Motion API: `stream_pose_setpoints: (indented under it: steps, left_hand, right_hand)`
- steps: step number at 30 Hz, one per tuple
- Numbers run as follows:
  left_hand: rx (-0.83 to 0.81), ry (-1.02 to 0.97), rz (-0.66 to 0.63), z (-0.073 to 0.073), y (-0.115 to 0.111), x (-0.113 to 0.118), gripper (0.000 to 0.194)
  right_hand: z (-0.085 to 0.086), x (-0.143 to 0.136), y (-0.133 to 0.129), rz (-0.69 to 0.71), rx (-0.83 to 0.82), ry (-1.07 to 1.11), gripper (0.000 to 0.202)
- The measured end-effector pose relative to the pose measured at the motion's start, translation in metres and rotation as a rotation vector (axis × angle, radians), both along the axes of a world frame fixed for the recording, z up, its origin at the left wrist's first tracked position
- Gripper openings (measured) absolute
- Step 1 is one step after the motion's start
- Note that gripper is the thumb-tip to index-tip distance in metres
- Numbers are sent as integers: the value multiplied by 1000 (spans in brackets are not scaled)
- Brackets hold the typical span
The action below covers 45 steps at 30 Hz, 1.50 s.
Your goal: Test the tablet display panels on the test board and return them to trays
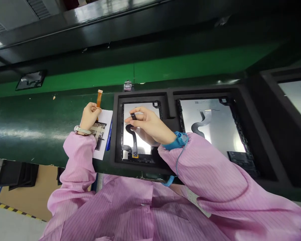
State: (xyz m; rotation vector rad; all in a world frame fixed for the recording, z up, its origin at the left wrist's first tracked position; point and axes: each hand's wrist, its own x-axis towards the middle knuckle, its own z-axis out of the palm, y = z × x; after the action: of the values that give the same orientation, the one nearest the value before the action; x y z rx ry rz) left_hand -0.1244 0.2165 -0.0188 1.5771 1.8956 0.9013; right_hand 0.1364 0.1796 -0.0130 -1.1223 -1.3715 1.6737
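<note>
Two thin flex cables are being handled: the right hand (pixel 150 125) is pinching the black ribbon (pixel 133 134) by its connector end above the left tray (pixel 116 134) panel, its tail still lying on the panel. The left hand (pixel 89 115) is closing its grip on the orange strip (pixel 99 97) over the paper sheet (pixel 104 134) on the bench (pixel 40 124). Both look light, floppy and easily creased, so holding them by the stiffer ends seems safest.

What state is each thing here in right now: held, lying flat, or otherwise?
Left hand: pinching the orange strip, held upright.
Right hand: pinching the black cable end, lifted off the left panel.
Right panel: flat in the tray, untouched.
Paper sheet: flat on the belt.
</note>
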Motion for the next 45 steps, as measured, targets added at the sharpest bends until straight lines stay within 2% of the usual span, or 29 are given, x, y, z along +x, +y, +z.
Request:
stream_pose_setpoints:
  steps: [2, 5, 7, 10, 14, 17, 21, 24, 29, 31, 36, 45]
  left_hand:
    - [28, -160, -69, 3, 0, -2, 11]
    - [165, -313, -143, 5, 2, -1, 34]
    - [184, -314, -184, 3, 3, -1, 44]
    - [130, -301, -257, 1, 3, -2, 54]
    - [118, -263, -356, 3, -1, -4, 60]
    - [92, -205, -417, 9, -7, -3, 58]
    - [32, -228, -473, 16, -13, 1, 49]
    - [28, -219, -535, 19, -17, 5, 45]
    - [79, 74, -652, 23, -22, 12, 57]
    - [80, 164, -675, 24, -24, 14, 55]
    - [18, 186, -748, 28, -30, 21, 36]
    - [-33, 220, -822, 28, -33, 28, 30]
  right_hand:
    - [0, -3, -4, 12, -82, 119, 25]
    - [-3, -7, -8, 55, 50, 51, 24]
    - [-6, -8, -9, 89, 101, 25, 36]
    - [-10, -10, -8, 131, 84, 41, 45]
    - [-9, -8, -6, 175, 70, 53, 26]
    - [-5, -4, -4, 263, 93, 23, 22]
    - [-1, -3, -3, 379, 222, -32, 42]
    - [0, -4, -5, 407, 357, -117, 44]
    - [-1, -2, -6, 426, 445, -153, 32]
    - [-3, -1, -5, 419, 474, -173, 27]
    - [-9, -1, -4, 359, 625, -318, 24]
    - [-13, -9, -7, 306, 769, -529, 29]
